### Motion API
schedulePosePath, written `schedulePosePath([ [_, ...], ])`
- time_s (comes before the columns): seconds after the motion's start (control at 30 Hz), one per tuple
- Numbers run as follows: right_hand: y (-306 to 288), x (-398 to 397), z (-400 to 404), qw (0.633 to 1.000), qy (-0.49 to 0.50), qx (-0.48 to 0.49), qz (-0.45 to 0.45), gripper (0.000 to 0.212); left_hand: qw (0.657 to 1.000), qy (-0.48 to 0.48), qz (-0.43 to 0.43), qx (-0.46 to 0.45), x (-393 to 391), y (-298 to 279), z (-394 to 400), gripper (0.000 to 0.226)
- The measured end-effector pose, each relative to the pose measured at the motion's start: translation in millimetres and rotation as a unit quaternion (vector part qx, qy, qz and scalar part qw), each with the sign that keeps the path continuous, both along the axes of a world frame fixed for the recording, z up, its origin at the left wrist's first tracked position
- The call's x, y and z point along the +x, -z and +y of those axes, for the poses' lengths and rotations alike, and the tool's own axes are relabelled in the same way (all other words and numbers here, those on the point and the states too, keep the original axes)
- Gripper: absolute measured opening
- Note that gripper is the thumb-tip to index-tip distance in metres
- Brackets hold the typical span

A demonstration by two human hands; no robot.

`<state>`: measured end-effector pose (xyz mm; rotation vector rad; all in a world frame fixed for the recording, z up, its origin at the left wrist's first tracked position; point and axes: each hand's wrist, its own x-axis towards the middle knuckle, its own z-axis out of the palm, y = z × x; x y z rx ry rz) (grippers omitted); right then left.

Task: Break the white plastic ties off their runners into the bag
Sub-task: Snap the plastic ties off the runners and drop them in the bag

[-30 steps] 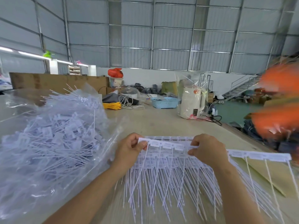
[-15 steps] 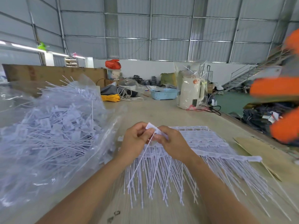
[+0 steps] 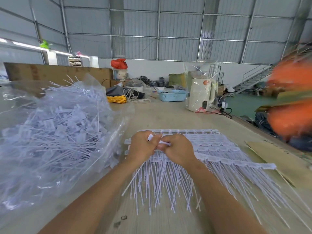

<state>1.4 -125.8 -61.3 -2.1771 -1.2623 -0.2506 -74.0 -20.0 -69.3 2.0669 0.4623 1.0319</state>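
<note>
On the matte table point(image 3: 168, 115), both hands point(image 3: 143, 147) point(image 3: 179, 152) have fingers pinched on flat white ties point(image 3: 160, 179) beside crinkled clear bag point(image 3: 50, 132).

Big warehouse space, grey corrugated metal walls point(image 3: 177, 36) with steel framing all round. Strip lights point(image 3: 25, 45) glow far left. Long beige worktable point(image 3: 168, 115) runs away from the camera, wooden board point(image 3: 57, 71) standing along its far left edge. Metal staircase point(image 3: 253, 78) far right, green floor point(image 3: 244, 103) below it.
</note>
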Motion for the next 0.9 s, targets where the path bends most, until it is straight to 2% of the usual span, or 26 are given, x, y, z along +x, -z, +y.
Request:
schedulePosePath([
  [0.1, -5, -5, -1, 0.986, 0.03, -0.061, -0.15, 0.02, 0.997, -0.025, 0.029, -0.071, 7, 3, 4, 0.042],
  [0.17, -13, -10, -6, 0.985, 0.015, -0.031, -0.172, 0.021, 0.994, -0.057, 0.043, -0.089, 8, 7, 16, 0.035],
  [0.23, -21, -15, -13, 0.985, -0.034, 0.111, -0.131, 0.029, 0.987, -0.092, 0.055, -0.122, 2, 10, 34, 0.027],
  [0.3, -33, -18, -21, 0.958, -0.105, 0.265, -0.003, 0.03, 0.981, -0.083, 0.014, -0.174, -4, 10, 42, 0.029],
  [0.33, -37, -16, -24, 0.943, -0.135, 0.3, 0.058, 0.029, 0.98, -0.065, -0.016, -0.19, -4, 8, 39, 0.031],
  [0.37, -38, -13, -25, 0.935, -0.156, 0.302, 0.099, 0.028, 0.977, -0.036, -0.044, -0.207, -3, 4, 33, 0.031],
  [0.43, -36, -13, -24, 0.945, -0.164, 0.257, 0.121, 0.022, 0.965, 0.038, -0.071, -0.249, 2, 0, 15, 0.027],
  [0.5, -28, -15, -19, 0.957, -0.163, 0.204, 0.126, 0.005, 0.956, 0.088, -0.063, -0.274, 4, -1, -1, 0.028],
  [0.57, -20, -17, -15, 0.97, -0.151, 0.162, 0.097, 0.017, 0.943, 0.119, -0.05, -0.306, 5, 1, -8, 0.033],
  [0.63, -16, -16, -13, 0.971, -0.147, 0.165, 0.086, 0.028, 0.921, 0.158, -0.043, -0.354, 2, 1, -12, 0.034],
  [0.77, -10, -10, -11, 0.976, -0.119, 0.171, 0.061, 0.036, 0.892, 0.221, -0.025, -0.394, -3, 2, -9, 0.063],
  [0.83, -6, -7, -10, 0.98, -0.114, 0.152, 0.054, 0.043, 0.89, 0.237, -0.015, -0.389, -5, 4, -8, 0.06],
  [0.9, -3, -5, -9, 0.985, -0.109, 0.125, 0.047, 0.047, 0.909, 0.23, 0.006, -0.347, -5, 7, -10, 0.036],
])
